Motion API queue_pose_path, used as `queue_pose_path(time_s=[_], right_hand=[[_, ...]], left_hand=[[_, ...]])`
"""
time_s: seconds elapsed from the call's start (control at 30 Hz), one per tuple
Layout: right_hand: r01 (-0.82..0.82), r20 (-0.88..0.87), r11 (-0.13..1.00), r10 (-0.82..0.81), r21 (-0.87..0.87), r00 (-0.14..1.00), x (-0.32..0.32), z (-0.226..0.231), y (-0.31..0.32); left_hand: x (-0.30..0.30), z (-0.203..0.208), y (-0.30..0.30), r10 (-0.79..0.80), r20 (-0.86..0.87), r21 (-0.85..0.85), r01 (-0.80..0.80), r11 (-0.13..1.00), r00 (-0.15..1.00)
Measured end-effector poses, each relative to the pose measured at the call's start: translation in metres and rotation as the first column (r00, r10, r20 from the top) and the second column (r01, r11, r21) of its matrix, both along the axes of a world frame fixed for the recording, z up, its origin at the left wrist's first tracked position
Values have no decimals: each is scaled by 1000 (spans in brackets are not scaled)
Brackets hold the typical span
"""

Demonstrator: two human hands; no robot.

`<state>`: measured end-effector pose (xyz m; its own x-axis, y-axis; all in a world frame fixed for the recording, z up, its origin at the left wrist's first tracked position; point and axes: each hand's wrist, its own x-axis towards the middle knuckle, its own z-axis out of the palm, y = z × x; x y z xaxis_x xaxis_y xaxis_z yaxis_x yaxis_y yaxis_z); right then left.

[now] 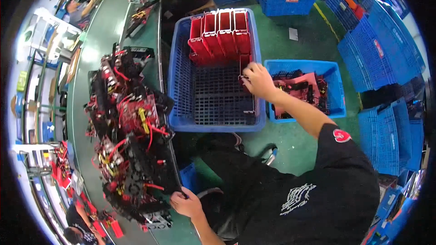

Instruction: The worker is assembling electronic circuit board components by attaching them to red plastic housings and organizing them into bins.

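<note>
Right hand (259, 80) gripping red casing (246, 88); left hand (187, 204) curled, grip unclear

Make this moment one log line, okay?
right hand: touching red part in blue crate; left hand: at bench edge; wired parts: on bench

Remotely I see right hand (257, 80) gripping red casing (245, 87) in blue crate (217, 127), red housings (220, 41) ahead-left of grip, left hand (187, 204) behind-left, beside heaped wired assemblies (131, 143).

The green floor (274, 36) is being crossed by a yellow line (327, 22) and partly covered by a white sheet (293, 34); its right side is being lined by stacked blue crates (365, 59).
</note>
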<state>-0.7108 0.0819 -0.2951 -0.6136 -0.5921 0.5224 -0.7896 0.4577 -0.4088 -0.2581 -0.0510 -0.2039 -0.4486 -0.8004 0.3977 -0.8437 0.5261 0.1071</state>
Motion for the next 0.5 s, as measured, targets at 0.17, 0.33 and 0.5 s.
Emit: queue_pose_path(time_s=[0.17,0.33,0.5], right_hand=[[47,91,854,-110,519,990,-64,-27,-95],[179,232,703,-447,688,864,-71,-120,-100],[279,514,726,-657,628,552,-72,-77,-96]], left_hand=[[5,-6,-2,-22,45,-76,25,997,999],[-2,-8,7,55,67,-100,-48,994,996],[-10,8,12,6,3,-123,-5,992,1000]])
